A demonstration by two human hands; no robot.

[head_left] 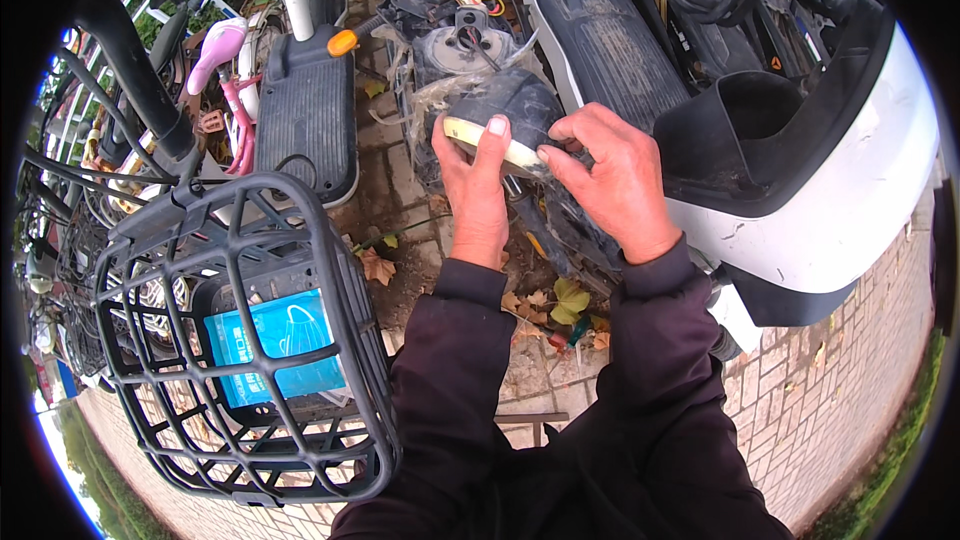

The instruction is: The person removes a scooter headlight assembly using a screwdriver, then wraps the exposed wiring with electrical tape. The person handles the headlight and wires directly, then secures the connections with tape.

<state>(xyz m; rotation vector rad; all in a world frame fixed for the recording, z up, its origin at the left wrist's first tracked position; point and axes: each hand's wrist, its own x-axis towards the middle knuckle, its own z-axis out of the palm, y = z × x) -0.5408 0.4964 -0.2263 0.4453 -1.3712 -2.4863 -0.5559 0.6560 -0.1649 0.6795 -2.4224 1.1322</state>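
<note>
My left hand [474, 195] is closed around a pale, cream-coloured roll of tape [516, 152], its thumb lying over the upper side. At the roll's right edge, the bent index finger and thumb of my right hand [625, 180] pinch together; whether a loose tape end is between them is too small to tell. Just beyond the roll is a dark, rounded, dusty housing [505, 100] on the front of a worn scooter. Crumpled clear plastic film [440, 90] clings around it, and a grey panel with holes [465, 48] sits behind.
A black basket [240, 185] holding a blue packet [275, 345] stands at my left. A white scooter [840, 210] with a dark footboard crowds the right. An orange indicator [342, 43], exposed wires [480, 2] and a pink saddle [219, 45] lie farther back. Dry leaves [570, 300] litter the paving.
</note>
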